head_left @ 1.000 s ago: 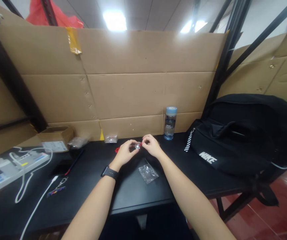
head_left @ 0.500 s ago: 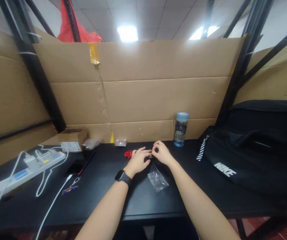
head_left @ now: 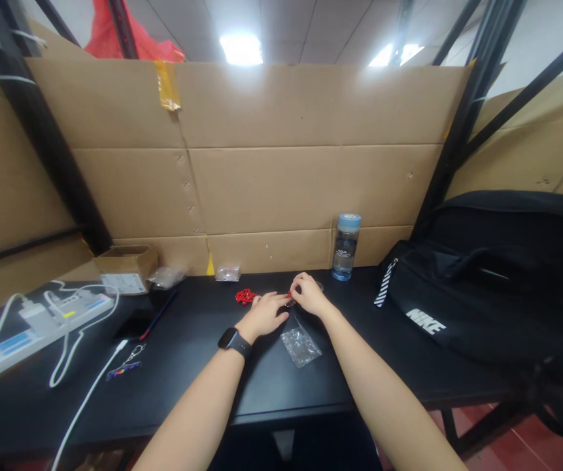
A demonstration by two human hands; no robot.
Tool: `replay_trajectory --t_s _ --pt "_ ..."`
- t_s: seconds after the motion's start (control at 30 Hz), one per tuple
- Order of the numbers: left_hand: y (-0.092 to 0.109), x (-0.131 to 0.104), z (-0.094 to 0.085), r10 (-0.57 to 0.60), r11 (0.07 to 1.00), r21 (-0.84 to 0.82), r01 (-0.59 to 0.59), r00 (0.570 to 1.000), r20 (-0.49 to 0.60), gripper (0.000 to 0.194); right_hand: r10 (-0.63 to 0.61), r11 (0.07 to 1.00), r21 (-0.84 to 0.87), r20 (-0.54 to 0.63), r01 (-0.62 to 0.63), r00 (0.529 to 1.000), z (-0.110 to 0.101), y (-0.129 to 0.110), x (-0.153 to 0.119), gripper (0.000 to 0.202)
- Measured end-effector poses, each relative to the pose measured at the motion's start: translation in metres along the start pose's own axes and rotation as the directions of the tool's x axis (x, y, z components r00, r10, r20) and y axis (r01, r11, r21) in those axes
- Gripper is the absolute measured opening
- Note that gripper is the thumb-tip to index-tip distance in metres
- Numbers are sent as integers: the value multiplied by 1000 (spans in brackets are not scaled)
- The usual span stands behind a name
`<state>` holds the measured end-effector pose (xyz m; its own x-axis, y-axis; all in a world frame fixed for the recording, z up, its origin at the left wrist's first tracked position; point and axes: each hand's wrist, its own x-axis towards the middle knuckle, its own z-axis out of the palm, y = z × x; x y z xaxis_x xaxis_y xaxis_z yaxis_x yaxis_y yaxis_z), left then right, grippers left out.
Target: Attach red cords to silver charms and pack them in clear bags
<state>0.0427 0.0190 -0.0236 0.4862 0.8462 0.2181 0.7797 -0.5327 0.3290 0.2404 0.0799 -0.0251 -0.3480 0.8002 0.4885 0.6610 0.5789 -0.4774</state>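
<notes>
My left hand (head_left: pixel 263 315), with a dark watch (head_left: pixel 235 341) on its wrist, lies low over the black table (head_left: pixel 187 386), fingers stretched toward the right. Just beyond its knuckles is a bundle of red cord (head_left: pixel 245 296). My right hand (head_left: pixel 309 294) is pinched at the left hand's fingertips, on a small red piece (head_left: pixel 289 296) that is mostly hidden. A clear plastic bag (head_left: pixel 301 346) lies flat on the table below both hands.
A water bottle (head_left: pixel 346 247) stands behind the right hand, a black backpack (head_left: pixel 482 288) at the right. Further left are a small packet (head_left: pixel 227 273), a cardboard box (head_left: pixel 127 268), a phone (head_left: pixel 134 325), a keychain (head_left: pixel 124 371) and a power strip (head_left: pixel 36 337) with white cables.
The whole view has shifted, so everything sits a little further left and higher. The left hand's fingers have drawn slightly away from the red cord bundle, which shows more. The right hand stays pinched.
</notes>
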Motion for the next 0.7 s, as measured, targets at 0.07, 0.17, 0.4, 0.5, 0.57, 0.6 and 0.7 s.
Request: replay_trajectory --t_s 0.07,0.17,0.4,0.5,0.57,0.6,0.7 --pt "0 0 0 -7 1000 1 7 1000 5 47 24 999 -45 -31 -25 999 -8 2 1 11" --pt "-1 1 2 -4 1000 2 4 1000 -6 46 149 971 -165 -157 -174 976 -31 13 0 13" --pt "-6 14 12 -42 998 44 44 998 -45 49 392 878 -243 -131 -413 911 -59 47 -11 25" --pt "-4 13 11 -46 997 49 51 994 -99 48 377 893 -235 -77 -385 923 -50 50 -11 28" --pt "-2 10 9 -28 999 42 34 992 -123 46 365 901 -231 -50 -366 930 -45 48 -10 28" --pt "-2 8 8 -21 999 36 26 992 -126 45 359 905 -230 -40 -358 933 -43 47 -10 28" --pt "-3 4 9 -27 1000 -6 27 992 -124 44 349 911 -228 -22 -345 937 -41 42 -10 26"
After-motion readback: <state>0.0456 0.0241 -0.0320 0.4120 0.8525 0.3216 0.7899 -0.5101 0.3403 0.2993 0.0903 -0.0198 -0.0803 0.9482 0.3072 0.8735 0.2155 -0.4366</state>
